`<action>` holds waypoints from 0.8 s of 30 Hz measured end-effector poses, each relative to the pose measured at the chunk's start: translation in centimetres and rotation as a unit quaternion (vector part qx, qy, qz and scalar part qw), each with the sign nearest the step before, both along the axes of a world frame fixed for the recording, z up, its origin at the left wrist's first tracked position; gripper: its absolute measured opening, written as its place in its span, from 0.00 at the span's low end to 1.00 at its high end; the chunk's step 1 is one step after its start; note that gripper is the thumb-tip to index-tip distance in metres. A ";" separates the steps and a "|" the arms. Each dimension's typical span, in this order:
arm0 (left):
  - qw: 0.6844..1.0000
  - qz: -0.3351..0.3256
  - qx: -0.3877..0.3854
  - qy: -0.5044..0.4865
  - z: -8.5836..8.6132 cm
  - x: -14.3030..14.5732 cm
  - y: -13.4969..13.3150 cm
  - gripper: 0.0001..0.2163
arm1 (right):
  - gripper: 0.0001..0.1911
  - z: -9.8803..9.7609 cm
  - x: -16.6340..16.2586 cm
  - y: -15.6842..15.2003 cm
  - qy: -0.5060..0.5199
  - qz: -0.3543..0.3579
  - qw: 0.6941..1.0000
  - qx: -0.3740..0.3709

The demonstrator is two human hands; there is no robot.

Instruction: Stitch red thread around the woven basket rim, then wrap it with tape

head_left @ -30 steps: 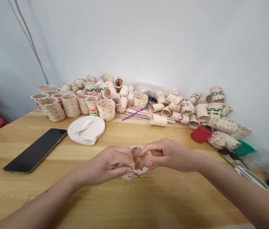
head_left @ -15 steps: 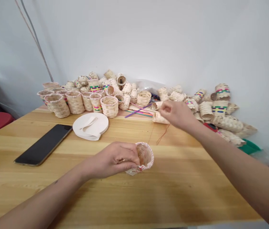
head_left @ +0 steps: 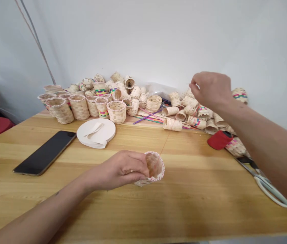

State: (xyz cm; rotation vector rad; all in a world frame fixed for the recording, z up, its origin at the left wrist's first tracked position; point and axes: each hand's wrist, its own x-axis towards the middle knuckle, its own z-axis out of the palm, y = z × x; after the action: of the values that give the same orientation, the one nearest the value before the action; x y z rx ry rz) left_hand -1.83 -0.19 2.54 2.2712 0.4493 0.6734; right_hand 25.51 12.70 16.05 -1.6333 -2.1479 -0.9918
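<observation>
My left hand [head_left: 119,169] grips a small woven basket [head_left: 153,168] on its side just above the wooden table [head_left: 143,203], its open mouth facing right. A thin red thread [head_left: 164,144] runs taut from the basket's rim up to my right hand [head_left: 210,88], which is raised high over the pile of baskets and pinches the thread's end between its fingertips.
Several woven baskets stand in rows at the back left [head_left: 78,106] and lie heaped at the back right [head_left: 196,115]. A black phone [head_left: 45,153], a white round paper stack [head_left: 97,133], a red thread spool [head_left: 218,139], coloured strips [head_left: 148,117] and scissors [head_left: 267,183] lie on the table.
My right hand left the basket and rose up and to the right, drawing the thread out until taut. My left hand kept holding the basket in place.
</observation>
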 end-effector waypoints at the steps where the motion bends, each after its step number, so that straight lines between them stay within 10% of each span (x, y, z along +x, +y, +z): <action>1: 1.000 -0.003 0.003 0.001 0.0 0.0 0.0 0.07 | 0.14 0.1 -0.2 0.1 0.002 0.002 1.000 0.015; 13: 0.996 0.068 0.052 -0.039 -0.8 0.6 -0.1 0.07 | 0.15 0.5 -0.5 -4.1 0.124 0.022 0.991 -0.041; 19: 0.982 0.154 0.099 -0.036 -1.3 1.2 -0.5 0.03 | 0.09 -6.2 -2.8 -13.6 0.208 0.288 0.898 -0.260; 24: 0.978 0.165 0.128 -0.005 -1.4 1.5 -0.8 0.02 | 0.09 -11.5 -3.9 -15.8 0.241 0.338 0.845 -0.336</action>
State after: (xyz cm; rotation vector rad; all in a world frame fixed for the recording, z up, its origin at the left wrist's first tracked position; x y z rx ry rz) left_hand -0.36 -0.95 1.17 2.4561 0.7858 0.9562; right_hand 21.61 -3.08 4.52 -0.9762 -2.4899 0.3893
